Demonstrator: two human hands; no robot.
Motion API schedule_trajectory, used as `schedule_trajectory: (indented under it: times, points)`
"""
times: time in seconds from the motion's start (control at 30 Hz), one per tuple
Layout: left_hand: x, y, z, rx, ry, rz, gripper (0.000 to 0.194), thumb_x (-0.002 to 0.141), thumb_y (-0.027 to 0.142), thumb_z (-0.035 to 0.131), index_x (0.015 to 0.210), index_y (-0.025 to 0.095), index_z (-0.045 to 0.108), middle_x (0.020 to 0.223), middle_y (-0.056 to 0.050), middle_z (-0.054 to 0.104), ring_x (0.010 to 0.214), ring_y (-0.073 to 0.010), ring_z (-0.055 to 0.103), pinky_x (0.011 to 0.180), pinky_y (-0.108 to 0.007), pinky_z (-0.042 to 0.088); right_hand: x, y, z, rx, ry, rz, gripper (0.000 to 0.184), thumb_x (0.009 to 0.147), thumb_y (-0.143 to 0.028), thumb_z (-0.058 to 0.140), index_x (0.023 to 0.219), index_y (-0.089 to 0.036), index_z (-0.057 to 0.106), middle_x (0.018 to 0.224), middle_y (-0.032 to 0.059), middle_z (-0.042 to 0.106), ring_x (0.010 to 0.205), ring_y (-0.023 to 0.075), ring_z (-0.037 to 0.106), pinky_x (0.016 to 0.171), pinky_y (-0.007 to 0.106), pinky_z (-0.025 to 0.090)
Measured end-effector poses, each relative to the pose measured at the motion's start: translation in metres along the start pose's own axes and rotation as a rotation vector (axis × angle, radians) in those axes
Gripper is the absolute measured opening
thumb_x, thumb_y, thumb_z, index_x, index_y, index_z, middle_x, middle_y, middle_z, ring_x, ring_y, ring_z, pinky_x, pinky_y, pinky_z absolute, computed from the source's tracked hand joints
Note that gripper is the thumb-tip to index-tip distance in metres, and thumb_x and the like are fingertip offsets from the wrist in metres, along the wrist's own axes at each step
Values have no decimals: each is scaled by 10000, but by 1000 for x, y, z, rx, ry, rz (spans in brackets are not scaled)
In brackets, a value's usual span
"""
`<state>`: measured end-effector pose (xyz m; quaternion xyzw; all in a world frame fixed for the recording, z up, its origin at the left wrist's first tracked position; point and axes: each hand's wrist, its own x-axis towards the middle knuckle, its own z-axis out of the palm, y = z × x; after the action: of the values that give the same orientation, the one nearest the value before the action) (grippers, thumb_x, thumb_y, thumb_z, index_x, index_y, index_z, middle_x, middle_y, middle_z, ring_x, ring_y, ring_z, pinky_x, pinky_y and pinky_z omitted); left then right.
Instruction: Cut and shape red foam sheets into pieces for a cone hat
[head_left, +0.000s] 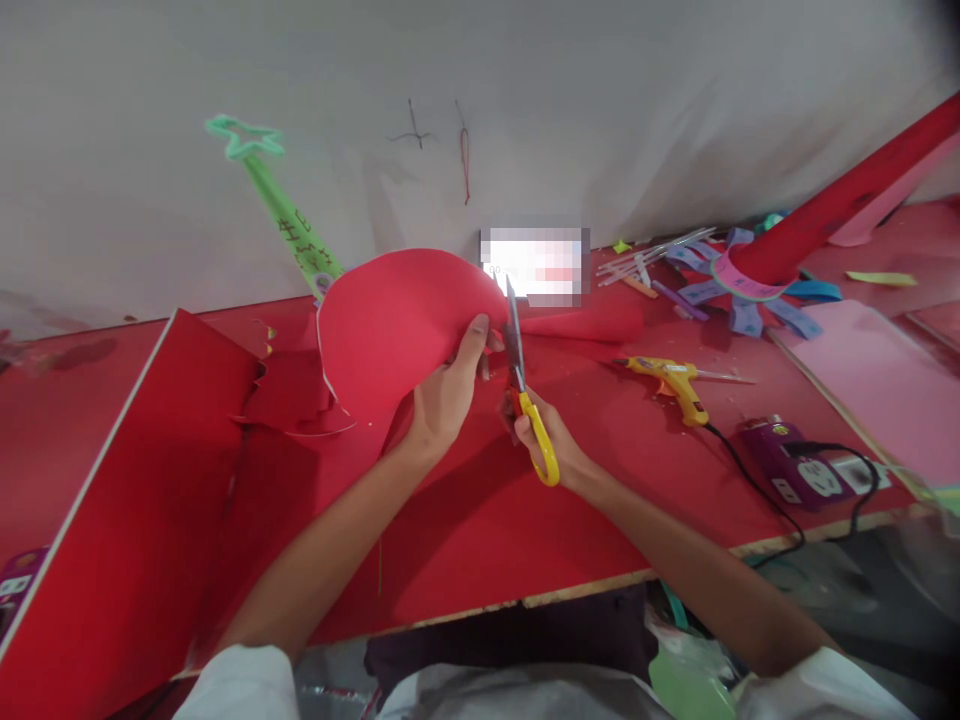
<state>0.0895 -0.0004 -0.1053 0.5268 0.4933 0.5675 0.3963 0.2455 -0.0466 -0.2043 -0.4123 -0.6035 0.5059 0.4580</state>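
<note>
My left hand point(448, 392) grips the right edge of a curved red foam sheet point(390, 325), holding it up above the red table point(480, 520). My right hand point(544, 435) is closed in the yellow handles of a pair of scissors point(519, 375). The blades point up and sit against the sheet's edge, right beside my left thumb. Cut red scraps point(289, 400) lie on the table under the sheet to the left.
A yellow glue gun point(675, 382) lies to the right, its cable running to a purple power strip point(795, 468). A red board point(112, 500) lies at left. A green star wand point(285, 205) leans on the wall. A red cone with purple paper strips point(750, 285) and pink sheet point(877, 380) occupy the right.
</note>
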Motion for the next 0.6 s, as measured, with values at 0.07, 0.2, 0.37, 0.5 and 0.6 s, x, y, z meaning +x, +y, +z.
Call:
schedule_trajectory:
  times: [0.07, 0.2, 0.37, 0.5, 0.6]
  points:
    - [0, -1, 0, -8, -1, 12, 439, 1045, 547, 653, 718, 269, 740, 620, 17, 622, 599, -155, 618, 715, -307, 533, 1, -2, 1, 12, 14, -7, 730, 889, -965, 495, 934, -238, 539, 805, -17, 512, 655, 140, 424, 596, 304, 382]
    - [0, -4, 0, 18, -10, -7, 452, 1035, 581, 654, 727, 264, 746, 618, 13, 636, 605, -159, 634, 701, -306, 535, 2, -4, 2, 20, 38, -9, 760, 852, -995, 497, 921, -240, 537, 784, -23, 509, 642, 137, 423, 585, 303, 381]
    - [1, -4, 0, 30, -17, -17, 477, 1022, 626, 654, 730, 259, 745, 615, 6, 639, 597, -164, 628, 696, -319, 539, 3, -8, 3, 25, 37, 11, 771, 829, -1007, 510, 918, -241, 539, 751, -34, 489, 617, 133, 417, 575, 303, 379]
    - [-2, -4, 1, 47, -81, -80, 537, 1032, 685, 592, 730, 262, 726, 592, 9, 591, 592, -170, 593, 757, -346, 535, 2, -4, 1, 27, 34, -5, 774, 841, -1004, 496, 932, -238, 552, 751, -33, 490, 613, 132, 419, 567, 302, 369]
    - [-7, -6, 4, 31, -122, -83, 544, 1048, 696, 549, 786, 252, 725, 635, 10, 616, 624, -157, 611, 777, -330, 527, 0, 1, 1, 31, 33, -26, 725, 897, -955, 506, 943, -233, 554, 767, -29, 506, 621, 129, 426, 564, 295, 361]
